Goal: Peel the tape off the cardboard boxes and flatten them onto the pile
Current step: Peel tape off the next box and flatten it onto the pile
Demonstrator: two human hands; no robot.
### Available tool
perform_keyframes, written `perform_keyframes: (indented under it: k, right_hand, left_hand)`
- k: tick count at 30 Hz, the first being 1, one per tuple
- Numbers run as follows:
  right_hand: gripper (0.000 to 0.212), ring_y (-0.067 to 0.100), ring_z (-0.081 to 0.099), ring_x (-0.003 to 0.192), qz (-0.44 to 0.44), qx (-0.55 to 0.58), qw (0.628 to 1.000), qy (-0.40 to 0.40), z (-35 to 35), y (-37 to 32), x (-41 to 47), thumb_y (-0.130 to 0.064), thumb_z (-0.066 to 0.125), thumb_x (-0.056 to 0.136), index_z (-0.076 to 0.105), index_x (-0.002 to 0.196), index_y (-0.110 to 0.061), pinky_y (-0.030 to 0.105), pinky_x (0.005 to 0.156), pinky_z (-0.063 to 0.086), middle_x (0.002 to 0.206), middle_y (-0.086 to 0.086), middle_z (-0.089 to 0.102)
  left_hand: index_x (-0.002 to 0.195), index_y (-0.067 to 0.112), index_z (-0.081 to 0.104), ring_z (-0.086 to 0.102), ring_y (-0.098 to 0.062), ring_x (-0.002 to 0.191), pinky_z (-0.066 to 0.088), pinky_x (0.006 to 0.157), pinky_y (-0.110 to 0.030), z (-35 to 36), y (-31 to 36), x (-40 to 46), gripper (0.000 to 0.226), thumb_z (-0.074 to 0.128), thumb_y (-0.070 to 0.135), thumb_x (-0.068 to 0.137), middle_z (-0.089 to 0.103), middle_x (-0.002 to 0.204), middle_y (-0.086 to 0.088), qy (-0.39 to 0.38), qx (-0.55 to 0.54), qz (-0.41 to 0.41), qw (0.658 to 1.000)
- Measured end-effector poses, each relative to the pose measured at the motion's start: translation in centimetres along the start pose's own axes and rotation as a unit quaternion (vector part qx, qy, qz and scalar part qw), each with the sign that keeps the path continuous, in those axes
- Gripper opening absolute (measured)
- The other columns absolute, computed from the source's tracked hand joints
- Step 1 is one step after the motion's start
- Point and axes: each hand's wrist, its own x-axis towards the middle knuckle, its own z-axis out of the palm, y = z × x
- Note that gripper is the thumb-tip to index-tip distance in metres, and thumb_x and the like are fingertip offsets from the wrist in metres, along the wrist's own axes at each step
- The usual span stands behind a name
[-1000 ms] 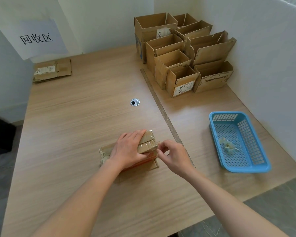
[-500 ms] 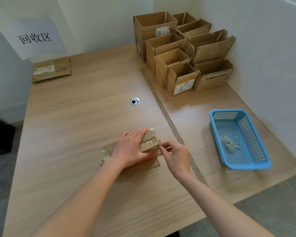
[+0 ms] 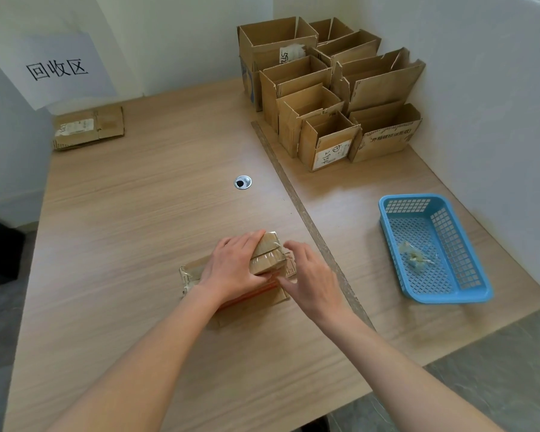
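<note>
Cardboard, brown and glossy with tape, sits under both my hands near the front of the wooden table: the taped box lies just left of the metal ruler strip. My left hand presses flat over its top, fingers draped across the far edge, pinning it. My right hand hovers at the box's right end with fingers loosely spread; whether a fingertip has any tape caught I cannot tell, as the hand hides that edge.

To do this step well, I judge I should keep the left palm's weight steady, find a lifted tape corner at the right end with a fingernail, then pull low and slow along the seam so the strip comes whole. Scraps belong in the blue basket; the flattened pile waits at the far left, the open boxes at the far right
</note>
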Motion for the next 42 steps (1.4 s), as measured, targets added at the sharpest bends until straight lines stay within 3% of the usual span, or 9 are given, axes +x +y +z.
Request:
perform_keyframes:
  k: [7,15,20,23,26,29,36,40,42]
  right_hand:
    - [0.025,0.029,0.070,0.066,-0.130,-0.021,0.988,0.083,0.5,-0.3,1.0,-0.016,0.086,0.075,0.073,0.096,-0.010,0.036,0.038,0.050,0.111,0.004,0.072]
    - [0.030,0.033,0.071,0.062,-0.149,-0.002,0.983,0.107,1.0,0.2,1.0,-0.005,0.087,0.070,0.076,0.097,-0.008,0.037,0.038,0.052,0.112,0.010,0.073]
    - [0.030,0.032,0.073,0.066,-0.142,0.012,0.982,0.124,1.2,0.4,1.0,0.001,0.083,0.068,0.078,0.096,-0.010,0.038,0.043,0.055,0.113,0.008,0.075]
    - [0.030,0.028,0.074,0.077,-0.124,0.044,0.986,0.106,1.1,1.0,0.9,-0.008,0.083,0.074,0.076,0.103,-0.014,0.039,0.050,0.057,0.118,0.001,0.073]
    - [0.029,0.025,0.071,0.072,-0.116,0.036,0.989,0.087,1.0,1.0,1.3,-0.022,0.088,0.074,0.072,0.097,-0.014,0.037,0.047,0.054,0.113,-0.001,0.070]
    - [0.025,0.029,0.068,0.059,-0.142,0.018,0.985,0.098,1.1,0.9,1.7,-0.020,0.090,0.074,0.072,0.088,-0.011,0.037,0.039,0.051,0.106,0.003,0.072]
    - [0.010,0.030,0.067,0.054,-0.234,-0.016,0.967,0.099,1.2,1.7,2.0,-0.010,0.082,0.081,0.074,0.087,-0.008,0.034,0.036,0.049,0.113,0.013,0.074]
    - [0.023,0.030,0.072,0.064,-0.231,0.041,0.966,0.112,0.9,2.6,1.8,-0.006,0.087,0.076,0.078,0.096,-0.010,0.033,0.043,0.055,0.115,0.013,0.074]
    - [0.029,0.027,0.074,0.071,-0.211,0.054,0.970,0.107,0.8,2.7,1.6,-0.014,0.090,0.074,0.078,0.100,-0.014,0.034,0.048,0.056,0.118,0.007,0.074]
  left_hand:
    - [0.155,0.026,0.034,0.049,-0.014,0.132,0.031,0.110,-0.035,0.2,-0.1,0.1,0.096,0.072,0.057,0.073,0.050,0.148,0.010,0.000,0.001,-0.003,1.000]
    - [0.154,0.026,0.035,0.051,-0.015,0.130,0.032,0.106,-0.035,0.2,-0.2,0.1,0.095,0.063,0.060,0.070,0.052,0.145,0.010,0.003,-0.004,-0.002,1.000]
    - [0.154,0.026,0.035,0.052,-0.015,0.129,0.035,0.105,-0.036,0.3,-0.2,0.2,0.095,0.071,0.056,0.071,0.052,0.145,0.010,0.006,0.002,0.004,1.000]
    - [0.154,0.028,0.034,0.052,-0.015,0.127,0.035,0.105,-0.036,0.3,-0.3,0.2,0.096,0.068,0.059,0.069,0.053,0.143,0.010,0.005,0.009,0.004,1.000]
    - [0.153,0.027,0.035,0.053,-0.015,0.127,0.035,0.104,-0.036,0.4,-0.2,0.1,0.096,0.069,0.061,0.069,0.053,0.143,0.010,0.009,0.015,0.007,1.000]
    - [0.153,0.028,0.036,0.051,-0.014,0.128,0.035,0.105,-0.036,0.4,-0.2,0.1,0.094,0.069,0.060,0.071,0.053,0.143,0.010,0.013,0.014,0.004,1.000]
    - [0.152,0.028,0.035,0.050,-0.012,0.128,0.034,0.104,-0.035,0.2,-0.1,0.1,0.092,0.068,0.059,0.072,0.052,0.143,0.012,0.007,0.010,0.003,1.000]
    - [0.153,0.028,0.034,0.050,-0.013,0.129,0.034,0.105,-0.035,0.2,-0.2,0.3,0.095,0.071,0.058,0.071,0.051,0.145,0.011,0.003,0.012,0.002,1.000]
    - [0.153,0.028,0.035,0.050,-0.013,0.129,0.034,0.104,-0.035,0.2,-0.2,0.2,0.095,0.070,0.060,0.071,0.052,0.144,0.011,0.005,0.012,0.006,1.000]
